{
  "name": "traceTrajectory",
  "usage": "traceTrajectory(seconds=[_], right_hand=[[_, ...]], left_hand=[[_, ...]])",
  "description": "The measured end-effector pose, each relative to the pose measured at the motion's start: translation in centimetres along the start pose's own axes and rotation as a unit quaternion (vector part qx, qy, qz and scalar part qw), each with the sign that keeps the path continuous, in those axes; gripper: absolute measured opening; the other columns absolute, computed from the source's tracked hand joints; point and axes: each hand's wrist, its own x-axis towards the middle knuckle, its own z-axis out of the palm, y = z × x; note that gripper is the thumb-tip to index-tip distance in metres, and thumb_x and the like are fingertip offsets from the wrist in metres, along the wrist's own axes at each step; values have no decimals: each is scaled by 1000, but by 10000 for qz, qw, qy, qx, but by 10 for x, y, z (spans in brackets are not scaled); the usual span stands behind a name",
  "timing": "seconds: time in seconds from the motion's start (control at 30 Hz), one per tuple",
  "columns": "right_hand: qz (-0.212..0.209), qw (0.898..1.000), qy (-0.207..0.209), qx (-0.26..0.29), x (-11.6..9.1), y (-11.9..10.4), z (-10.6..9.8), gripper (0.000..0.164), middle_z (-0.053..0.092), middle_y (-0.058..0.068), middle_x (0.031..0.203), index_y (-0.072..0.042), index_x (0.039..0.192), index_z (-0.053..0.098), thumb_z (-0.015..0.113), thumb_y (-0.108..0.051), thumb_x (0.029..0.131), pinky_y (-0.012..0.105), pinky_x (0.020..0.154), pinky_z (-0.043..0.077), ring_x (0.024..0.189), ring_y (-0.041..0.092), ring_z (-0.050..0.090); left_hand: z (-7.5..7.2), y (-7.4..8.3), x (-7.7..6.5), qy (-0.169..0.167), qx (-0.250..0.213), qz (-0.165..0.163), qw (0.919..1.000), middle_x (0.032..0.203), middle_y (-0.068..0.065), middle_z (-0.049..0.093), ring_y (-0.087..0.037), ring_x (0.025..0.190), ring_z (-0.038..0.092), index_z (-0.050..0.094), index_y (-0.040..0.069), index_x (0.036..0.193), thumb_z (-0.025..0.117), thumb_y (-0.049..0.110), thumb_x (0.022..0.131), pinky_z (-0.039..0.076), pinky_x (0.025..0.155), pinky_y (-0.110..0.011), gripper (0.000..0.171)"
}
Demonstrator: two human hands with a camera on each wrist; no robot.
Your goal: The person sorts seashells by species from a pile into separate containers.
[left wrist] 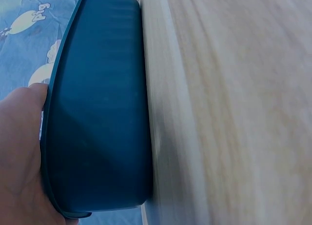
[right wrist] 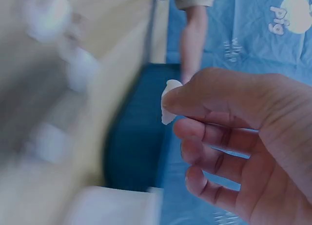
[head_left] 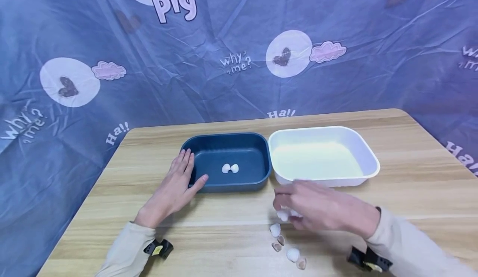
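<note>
A dark blue tray (head_left: 228, 186) holds two white seashells (head_left: 230, 168) lying side by side. My left hand (head_left: 175, 187) rests on that tray's left end, fingers straight along the rim and the thumb at its front edge. My right hand (head_left: 317, 208), slightly blurred, is over the table in front of the white tray (head_left: 325, 182). Between thumb and forefinger it pinches a white seashell (right wrist: 169, 102), seen in the right wrist view. Below and beside this hand lie loose white shells (head_left: 275, 229) and small brownish shells (head_left: 276, 247).
The two trays stand side by side toward the back of the wooden table (head_left: 224, 231). Behind it hangs a blue printed cloth (head_left: 209, 86). Another white shell (head_left: 293, 254) and a brownish one (head_left: 301, 263) lie near the front.
</note>
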Motion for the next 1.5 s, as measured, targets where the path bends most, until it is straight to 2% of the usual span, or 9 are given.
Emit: traceTrajectory(seconds=[0.13, 0.27, 0.47, 0.73, 0.87, 1.03, 1.23, 1.5], right_hand=[[-65, 10000, -36, 44, 31, 12, -24, 23, 58, -8, 86, -16, 88, 66, 75, -4, 70, 17, 62, 50, 66, 2, 52], [101, 9998, -153, 75, 66, 31, -31, 20, 56, -7, 88, -14, 91, 67, 73, -4, 74, 19, 58, 48, 68, 6, 53], [324, 9988, -371, 49, 109, 58, -12, 19, 57, -4, 88, -12, 93, 68, 72, -6, 76, 25, 61, 47, 72, 11, 54], [973, 9905, -926, -291, 147, 79, 16, 21, 59, -2, 96, -12, 98, 69, 76, -11, 79, 31, 66, 51, 77, 15, 56], [1098, 9861, -1178, -399, 160, 82, 24, 23, 61, 0, 103, -13, 102, 68, 77, -12, 81, 34, 69, 52, 81, 17, 58], [1132, 9821, -1419, -505, 168, 84, 32, 18, 60, 1, 103, -14, 102, 67, 74, -11, 85, 33, 69, 51, 79, 17, 57], [1153, 9795, -1540, -603, 170, 88, 35, 19, 60, 2, 102, -13, 102, 67, 74, -13, 84, 33, 70, 51, 78, 18, 57], [1105, 9810, -1518, -493, 178, 90, 40, 16, 61, 2, 102, -13, 101, 67, 72, -10, 86, 33, 71, 50, 78, 18, 56]], left_hand=[[-1, -2, -1, 0, 32, -21, 10000, 160, -20, 5, -33, 147, -2, 15, -6, 151, 33, 61, 98, 8, 119, -49, 87], [-1, -2, -2, -13, 48, -37, 10000, 160, -20, 6, -33, 147, -1, 15, -6, 151, 33, 61, 98, 7, 119, -48, 88], [2, 1, -3, -57, 26, -33, 10000, 159, -21, 6, -33, 147, -1, 15, -6, 151, 31, 62, 98, 7, 119, -48, 88], [2, 0, -3, 58, 47, 15, 10000, 159, -21, 7, -32, 147, 0, 16, -7, 150, 32, 61, 98, 7, 119, -47, 87], [1, 0, -2, 58, 77, 36, 9999, 159, -21, 7, -33, 147, 0, 16, -7, 150, 31, 61, 98, 7, 119, -47, 87], [1, 2, -1, 42, 74, 26, 10000, 159, -20, 6, -31, 147, 0, 16, -6, 150, 28, 63, 98, 7, 119, -46, 88], [1, 2, -1, 87, 61, 18, 9999, 160, -19, 6, -30, 148, 0, 16, -6, 151, 27, 64, 98, 7, 119, -44, 88], [1, -1, -2, 101, 47, -39, 9999, 160, -18, 6, -29, 148, -1, 16, -5, 151, 26, 64, 97, 6, 119, -44, 88]])
